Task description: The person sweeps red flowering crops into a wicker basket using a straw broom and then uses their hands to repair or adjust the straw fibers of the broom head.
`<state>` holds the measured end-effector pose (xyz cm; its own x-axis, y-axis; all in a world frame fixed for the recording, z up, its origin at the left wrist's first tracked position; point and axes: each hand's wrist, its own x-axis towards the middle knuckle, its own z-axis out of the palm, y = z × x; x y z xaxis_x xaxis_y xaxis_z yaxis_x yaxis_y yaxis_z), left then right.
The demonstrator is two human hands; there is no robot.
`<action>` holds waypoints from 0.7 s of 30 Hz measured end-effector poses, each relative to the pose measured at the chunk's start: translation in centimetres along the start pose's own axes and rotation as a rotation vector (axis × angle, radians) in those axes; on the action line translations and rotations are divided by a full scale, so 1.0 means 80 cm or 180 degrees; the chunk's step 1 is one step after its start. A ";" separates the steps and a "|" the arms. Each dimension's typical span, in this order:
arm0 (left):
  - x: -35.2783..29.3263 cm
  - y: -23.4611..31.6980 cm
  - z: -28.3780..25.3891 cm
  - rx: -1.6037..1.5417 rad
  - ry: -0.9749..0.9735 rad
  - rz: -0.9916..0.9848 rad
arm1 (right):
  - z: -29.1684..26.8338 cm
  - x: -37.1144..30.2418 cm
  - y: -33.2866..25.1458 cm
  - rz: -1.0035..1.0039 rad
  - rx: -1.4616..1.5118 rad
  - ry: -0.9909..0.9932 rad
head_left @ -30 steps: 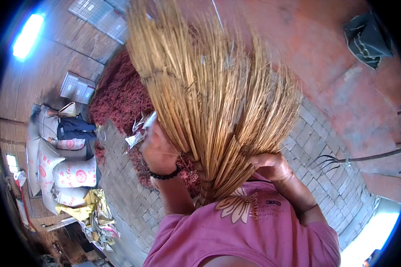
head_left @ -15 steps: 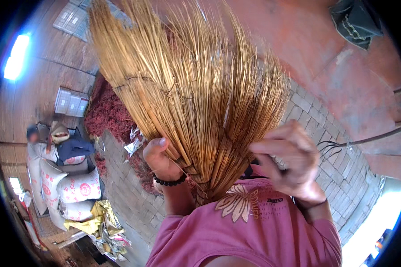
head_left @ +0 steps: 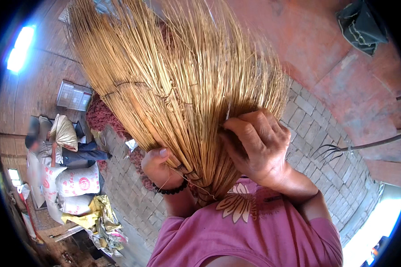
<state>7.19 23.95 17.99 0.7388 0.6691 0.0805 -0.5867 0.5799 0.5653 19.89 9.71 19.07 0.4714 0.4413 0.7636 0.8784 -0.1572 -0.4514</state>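
A large fan-shaped straw broom [head_left: 182, 102] stands up in front of my chest, its bristles spread upward and its narrow bound end low against my pink shirt. Thin dark wire or cord binds it in places. My left hand [head_left: 159, 168], with a dark bead bracelet at the wrist, grips the lower left edge, thumb in front and the other fingers mostly hidden behind. My right hand [head_left: 260, 147] is closed in a pinch on the front right of the straw, fingertips pressed into the stalks. Whatever fine piece it may pinch is too small to make out.
At the left, a person holding a sack [head_left: 66, 133] is beside stacked white sacks [head_left: 78, 182]. Crumpled yellow wrappers [head_left: 98, 213] lie below them. Reddish plant heaps [head_left: 103, 118] lie behind the broom. A pronged fork [head_left: 365, 142] is at right, a dark green bag [head_left: 362, 26] at upper right.
My right hand has moved left and down onto the straw, its fingers now pinched there. The broom's top has shifted slightly left. The person at the left has lifted a sack.
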 end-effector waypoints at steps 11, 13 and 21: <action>0.000 -0.003 0.001 0.0521 0.0371 0.0196 | 0.003 0.010 -0.008 0.0286 -0.0370 -0.0412; -0.002 -0.002 0.000 0.0684 0.0361 0.0193 | 0.002 0.014 -0.010 0.0562 -0.0199 -0.0489; -0.006 -0.006 -0.006 0.0808 0.0265 0.0083 | -0.006 0.010 -0.003 0.0831 -0.0068 -0.0605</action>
<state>6.93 23.56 17.33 0.6887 0.7242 0.0358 -0.4954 0.4339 0.7525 20.09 9.65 19.98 0.6596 0.5405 0.5223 0.7321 -0.3044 -0.6094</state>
